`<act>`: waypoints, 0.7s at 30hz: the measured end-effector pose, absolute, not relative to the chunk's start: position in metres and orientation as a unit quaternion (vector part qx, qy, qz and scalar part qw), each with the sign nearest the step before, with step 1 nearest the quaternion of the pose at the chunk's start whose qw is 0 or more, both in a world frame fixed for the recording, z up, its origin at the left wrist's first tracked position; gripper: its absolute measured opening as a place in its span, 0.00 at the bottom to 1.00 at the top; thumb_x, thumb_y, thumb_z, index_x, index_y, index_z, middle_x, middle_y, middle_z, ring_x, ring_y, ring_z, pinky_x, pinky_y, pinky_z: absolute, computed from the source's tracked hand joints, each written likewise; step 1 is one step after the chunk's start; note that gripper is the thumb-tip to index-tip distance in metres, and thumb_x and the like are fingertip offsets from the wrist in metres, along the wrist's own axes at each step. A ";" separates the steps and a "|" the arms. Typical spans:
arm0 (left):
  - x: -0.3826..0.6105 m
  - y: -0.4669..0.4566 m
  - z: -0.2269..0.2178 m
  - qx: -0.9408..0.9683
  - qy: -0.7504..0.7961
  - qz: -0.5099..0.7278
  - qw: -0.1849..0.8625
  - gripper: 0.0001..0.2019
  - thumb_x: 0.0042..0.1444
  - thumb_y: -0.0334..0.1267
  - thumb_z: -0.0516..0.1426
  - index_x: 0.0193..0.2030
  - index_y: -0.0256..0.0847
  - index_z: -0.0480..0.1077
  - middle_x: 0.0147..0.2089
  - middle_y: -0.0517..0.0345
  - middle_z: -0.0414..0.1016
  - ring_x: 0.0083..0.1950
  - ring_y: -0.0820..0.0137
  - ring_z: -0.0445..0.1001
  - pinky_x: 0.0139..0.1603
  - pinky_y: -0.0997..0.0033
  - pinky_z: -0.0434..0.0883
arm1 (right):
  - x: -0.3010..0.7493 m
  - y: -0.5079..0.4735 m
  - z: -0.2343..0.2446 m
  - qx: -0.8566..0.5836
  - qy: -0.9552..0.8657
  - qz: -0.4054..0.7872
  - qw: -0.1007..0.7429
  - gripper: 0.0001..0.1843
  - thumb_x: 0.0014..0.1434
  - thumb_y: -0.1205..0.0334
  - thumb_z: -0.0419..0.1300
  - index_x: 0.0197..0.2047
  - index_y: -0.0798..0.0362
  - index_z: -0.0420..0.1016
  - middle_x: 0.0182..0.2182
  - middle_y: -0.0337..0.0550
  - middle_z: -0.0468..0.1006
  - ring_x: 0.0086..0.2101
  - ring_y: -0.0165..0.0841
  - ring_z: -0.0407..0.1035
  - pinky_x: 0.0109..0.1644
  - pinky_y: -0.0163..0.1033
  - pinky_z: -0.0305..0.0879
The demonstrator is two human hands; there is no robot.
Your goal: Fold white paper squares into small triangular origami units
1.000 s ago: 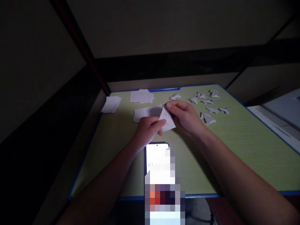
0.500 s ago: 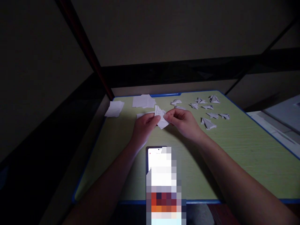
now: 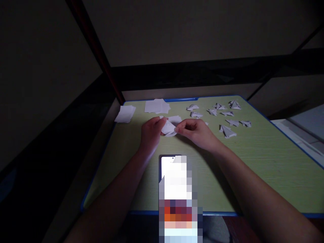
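Both my hands meet over the middle of a green table [image 3: 265, 162] with a blue rim. My left hand [image 3: 151, 132] and my right hand [image 3: 197, 132] each pinch one side of a small white paper piece [image 3: 169, 128], partly folded, held low over the tabletop. More white paper lies flat just behind it [image 3: 174, 119]. The fingers of both hands are closed on the paper.
Stacks of white paper squares lie at the far left [image 3: 125, 113] and far middle [image 3: 157, 106]. Several folded paper shapes [image 3: 227, 131] are scattered at the far right. A lit phone [image 3: 174, 175] lies near the front edge between my forearms. Dark bars and walls surround the table.
The paper piece was held up flat and larger; both hands have brought it down and together, and it now looks smaller and more folded.
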State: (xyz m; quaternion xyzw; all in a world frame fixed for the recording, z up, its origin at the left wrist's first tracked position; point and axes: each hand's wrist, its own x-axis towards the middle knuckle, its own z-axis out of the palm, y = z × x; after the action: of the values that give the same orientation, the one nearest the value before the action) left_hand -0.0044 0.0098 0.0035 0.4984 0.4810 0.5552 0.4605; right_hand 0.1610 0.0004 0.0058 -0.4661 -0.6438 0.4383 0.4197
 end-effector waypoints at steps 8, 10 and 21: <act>-0.005 0.011 0.003 0.528 0.452 0.529 0.488 0.13 0.51 0.46 0.58 0.32 0.37 0.72 0.29 0.59 0.74 0.29 0.75 0.71 0.27 0.78 0.67 | 0.161 0.001 0.006 -0.483 -0.634 0.444 0.410 0.17 0.50 0.49 0.67 0.26 0.56 0.73 0.20 0.36 0.68 0.22 0.26 0.56 0.26 0.35 0.50; -0.007 0.009 0.004 0.573 0.447 0.485 0.487 0.15 0.53 0.48 0.57 0.33 0.36 0.72 0.29 0.57 0.75 0.29 0.75 0.72 0.27 0.78 0.67 | 0.162 0.003 0.007 -0.484 -0.618 0.453 0.423 0.20 0.49 0.47 0.67 0.25 0.56 0.73 0.19 0.36 0.68 0.21 0.25 0.56 0.25 0.35 0.49; -0.001 0.008 0.003 0.611 0.479 0.432 0.459 0.09 0.56 0.40 0.55 0.30 0.36 0.70 0.25 0.57 0.76 0.27 0.74 0.76 0.26 0.79 0.68 | 0.163 0.003 0.011 -0.466 -0.550 0.495 0.486 0.17 0.47 0.49 0.70 0.25 0.54 0.75 0.20 0.39 0.72 0.22 0.26 0.60 0.24 0.35 0.53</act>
State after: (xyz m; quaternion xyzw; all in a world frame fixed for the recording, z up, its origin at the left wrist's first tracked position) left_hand -0.0013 0.0082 0.0028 0.6113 0.4787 0.4318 0.4591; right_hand 0.1626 0.0028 0.0110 -0.4655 -0.5500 0.4949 0.4857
